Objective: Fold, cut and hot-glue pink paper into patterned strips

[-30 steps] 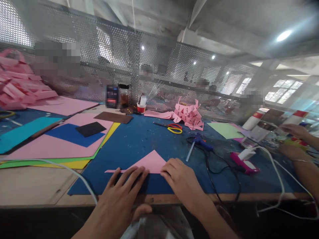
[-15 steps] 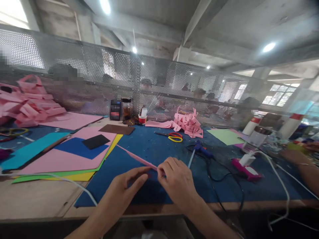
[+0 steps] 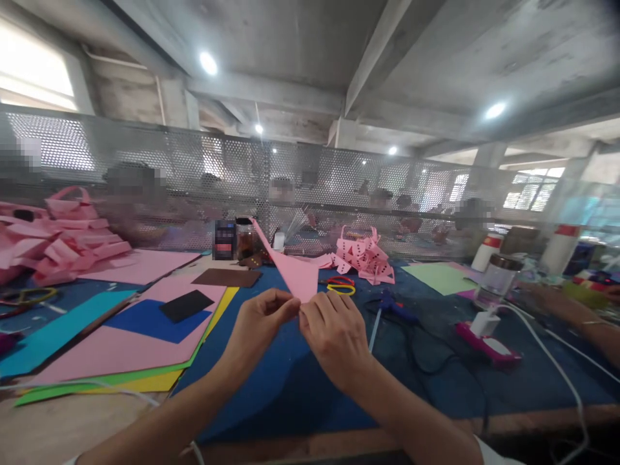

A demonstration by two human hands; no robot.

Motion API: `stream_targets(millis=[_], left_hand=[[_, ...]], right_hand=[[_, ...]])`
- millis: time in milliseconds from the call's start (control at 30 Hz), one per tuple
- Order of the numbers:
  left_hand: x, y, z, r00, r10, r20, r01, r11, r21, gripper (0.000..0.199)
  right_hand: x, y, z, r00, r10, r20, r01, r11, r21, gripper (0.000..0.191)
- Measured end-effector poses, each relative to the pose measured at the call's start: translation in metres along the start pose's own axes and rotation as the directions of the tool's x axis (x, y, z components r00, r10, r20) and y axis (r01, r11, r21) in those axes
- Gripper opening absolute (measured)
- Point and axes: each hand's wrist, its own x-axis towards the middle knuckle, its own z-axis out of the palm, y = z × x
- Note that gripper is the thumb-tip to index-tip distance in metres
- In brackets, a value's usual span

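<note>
A pink foam or paper piece [image 3: 299, 274] stands raised over the blue mat, wide at its lower end and tapering to a thin strip at the upper left. Its bottom edge is pinched between the fingertips of my left hand [image 3: 261, 321] and my right hand [image 3: 335, 329], which meet side by side. My fingers cover that lower edge. Just behind the piece lie red and yellow scissors [image 3: 341, 285]. A blue glue gun [image 3: 397, 309] with a pale stick in it rests right of my right hand.
Coloured sheets [image 3: 140, 342] are stacked at left, below a heap of pink strips [image 3: 62, 239]. Dotted pink pieces [image 3: 365, 255] sit at the back. A pink power strip [image 3: 489, 342], a clear jar [image 3: 498, 282] and cables lie at right. Another person's arm [image 3: 566, 310] reaches in there.
The pink piece has been lifted and turned from nearly edge-on to show its broad face. Both hands have risen slightly, and my left fingers have closed on it. The camera has tilted up.
</note>
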Motion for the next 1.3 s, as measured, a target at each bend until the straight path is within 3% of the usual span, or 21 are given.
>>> stream_targets(millis=[100, 200, 333, 400, 467, 600, 700, 867, 1033, 1300], left_hand=[[0.017, -0.003, -0.005, 0.999, 0.043, 0.007, -0.043, 0.999, 0.020, 0.031], [0.033, 0.003, -0.015, 0.999, 0.027, 0.028, -0.026, 1.000, -0.003, 0.032], [0.050, 0.012, -0.031, 0.993, -0.039, 0.110, 0.040, 0.999, -0.011, 0.031], [0.055, 0.010, -0.037, 0.984, -0.078, 0.161, 0.074, 0.997, 0.028, 0.031], [0.058, 0.005, -0.040, 0.974, -0.114, 0.195, 0.099, 0.991, 0.086, 0.031], [0.055, -0.006, -0.041, 0.965, -0.167, 0.202, 0.135, 0.978, 0.160, 0.031], [0.052, -0.011, -0.040, 0.970, -0.172, 0.171, 0.139, 0.972, 0.190, 0.030], [0.055, -0.022, -0.048, 0.974, -0.136, 0.181, 0.077, 0.951, 0.301, 0.027], [0.060, -0.033, -0.054, 0.955, -0.139, 0.262, 0.046, 0.942, 0.333, 0.023], [0.053, -0.027, -0.049, 0.941, -0.174, 0.291, 0.080, 0.948, 0.308, 0.020]], right_hand=[[0.010, 0.006, 0.003, 1.000, 0.013, 0.006, -0.013, 0.997, 0.071, 0.018], [0.016, 0.022, 0.004, 0.990, 0.136, -0.044, -0.123, 0.965, 0.233, 0.009], [0.020, 0.053, 0.011, 0.911, 0.398, -0.106, -0.308, 0.831, 0.464, 0.015], [0.019, 0.065, 0.019, 0.905, 0.419, -0.078, -0.313, 0.777, 0.547, 0.025], [0.017, 0.069, 0.027, 0.926, 0.371, -0.070, -0.268, 0.776, 0.572, 0.036], [0.011, 0.059, 0.032, 0.979, 0.202, -0.033, -0.166, 0.879, 0.448, 0.049], [0.007, 0.050, 0.028, 0.995, 0.098, 0.001, -0.092, 0.929, 0.358, 0.037], [0.005, 0.048, 0.020, 0.998, -0.007, 0.062, -0.015, 0.933, 0.358, 0.017], [0.005, 0.045, 0.023, 0.995, -0.045, 0.094, 0.007, 0.928, 0.371, 0.011], [0.002, 0.038, 0.030, 0.992, 0.012, 0.126, -0.063, 0.911, 0.407, 0.014]])
